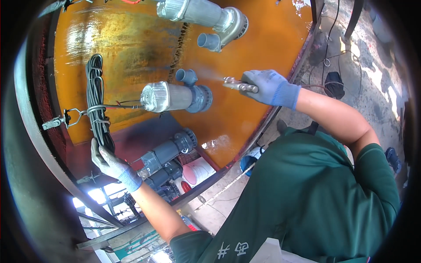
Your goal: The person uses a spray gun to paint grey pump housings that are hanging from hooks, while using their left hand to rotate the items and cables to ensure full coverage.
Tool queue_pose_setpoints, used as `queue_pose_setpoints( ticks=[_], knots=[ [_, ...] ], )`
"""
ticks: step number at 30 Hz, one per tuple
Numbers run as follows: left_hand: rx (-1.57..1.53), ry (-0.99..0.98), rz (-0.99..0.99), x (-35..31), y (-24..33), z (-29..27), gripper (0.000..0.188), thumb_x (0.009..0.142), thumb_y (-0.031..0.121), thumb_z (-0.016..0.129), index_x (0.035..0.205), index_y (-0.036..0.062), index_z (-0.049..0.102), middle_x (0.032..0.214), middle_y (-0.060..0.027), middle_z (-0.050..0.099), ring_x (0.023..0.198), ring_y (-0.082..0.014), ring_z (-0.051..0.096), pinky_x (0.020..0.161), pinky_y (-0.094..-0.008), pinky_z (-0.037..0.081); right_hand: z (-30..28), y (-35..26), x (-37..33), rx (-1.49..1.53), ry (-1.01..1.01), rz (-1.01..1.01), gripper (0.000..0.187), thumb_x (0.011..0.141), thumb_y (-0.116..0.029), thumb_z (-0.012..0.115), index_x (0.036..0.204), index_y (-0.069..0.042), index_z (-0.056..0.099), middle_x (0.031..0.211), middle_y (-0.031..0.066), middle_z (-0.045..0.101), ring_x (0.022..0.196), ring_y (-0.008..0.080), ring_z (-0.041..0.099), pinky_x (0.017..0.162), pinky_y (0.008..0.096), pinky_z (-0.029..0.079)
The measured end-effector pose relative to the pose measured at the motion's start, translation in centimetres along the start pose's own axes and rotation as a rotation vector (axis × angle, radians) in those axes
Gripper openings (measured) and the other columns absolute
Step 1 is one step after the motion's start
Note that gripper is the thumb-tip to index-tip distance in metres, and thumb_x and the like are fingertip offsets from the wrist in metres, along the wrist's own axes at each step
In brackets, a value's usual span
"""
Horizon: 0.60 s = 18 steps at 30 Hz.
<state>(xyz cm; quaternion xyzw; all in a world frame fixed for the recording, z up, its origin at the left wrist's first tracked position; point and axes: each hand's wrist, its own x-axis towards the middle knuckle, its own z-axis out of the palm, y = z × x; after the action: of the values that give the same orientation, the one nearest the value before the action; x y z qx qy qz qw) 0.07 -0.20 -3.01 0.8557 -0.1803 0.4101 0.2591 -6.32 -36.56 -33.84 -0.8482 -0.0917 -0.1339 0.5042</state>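
Note:
In my gloved right hand [268, 87] is a metal spray gun [240, 84], with a pale mist leaving its nozzle toward the left. The mist reaches toward a grey submersible pump [175, 97], whose left end is wrapped in shiny clear film and whose short round outlet points up. My gloved left hand [109, 163] is closed around the lower end of a tied coil of black cable [95, 94]. A metal hook [76, 115] sits beside that coil, and a line runs from it to the pump.
Another film-wrapped grey pump [201, 17] is farther off; darker pumps [164, 155] are nearer. Behind them stands an orange, paint-stained panel [245, 127]. A curved metal rail [33, 118] borders the left. A pink-mouthed bucket [197, 171] and blue bucket [251, 161] stand below. Hose and cables cross the floor at right.

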Motion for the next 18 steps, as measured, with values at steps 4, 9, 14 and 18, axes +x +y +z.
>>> queue_pose_setpoints(
  ticks=[4,9,14,18],
  knots=[
    [-0.031,0.023,0.010,0.1,-0.4,0.4,0.038,0.109,0.015,0.054,0.139,-0.0073,0.058,0.140,-0.0191,0.061,0.126,-0.0258,0.061,0.105,-0.0378,0.054,2.2,-1.6,3.4,0.043,-0.139,-0.022,0.031,0.098,-0.038,0.064,0.105,-0.008,0.060,0.095,0.0181,0.069,0.092,0.0403,0.069,0.081,0.0519,0.052],
    [-0.091,0.026,0.120,0.2,-2.3,0.4,0.036,0.108,0.013,0.056,0.137,-0.0075,0.058,0.138,-0.0187,0.060,0.125,-0.0266,0.061,0.102,-0.0367,0.056,3.4,-2.8,8.9,-0.155,-0.135,-0.101,0.032,0.098,-0.039,0.065,0.106,-0.008,0.062,0.095,0.0191,0.070,0.094,0.0403,0.069,0.083,0.0523,0.053],
    [-0.008,0.079,0.170,-0.2,-3.7,-0.5,0.035,0.107,0.015,0.058,0.135,-0.0075,0.061,0.135,-0.0170,0.061,0.124,-0.0264,0.061,0.107,-0.0402,0.051,1.8,-6.2,13.4,-0.224,-0.317,-0.136,0.033,0.098,-0.040,0.065,0.107,-0.008,0.062,0.097,0.0206,0.071,0.100,0.0392,0.070,0.088,0.0517,0.054],
    [-0.133,0.114,0.112,0.0,-4.8,-0.7,0.035,0.107,0.018,0.059,0.132,-0.0060,0.063,0.134,-0.0172,0.061,0.124,-0.0268,0.061,0.108,-0.0404,0.050,-0.3,-7.2,15.9,-0.288,-0.086,-0.199,0.042,0.098,-0.046,0.065,0.110,-0.007,0.062,0.099,0.0207,0.072,0.101,0.0395,0.070,0.088,0.0525,0.053]
  ],
)
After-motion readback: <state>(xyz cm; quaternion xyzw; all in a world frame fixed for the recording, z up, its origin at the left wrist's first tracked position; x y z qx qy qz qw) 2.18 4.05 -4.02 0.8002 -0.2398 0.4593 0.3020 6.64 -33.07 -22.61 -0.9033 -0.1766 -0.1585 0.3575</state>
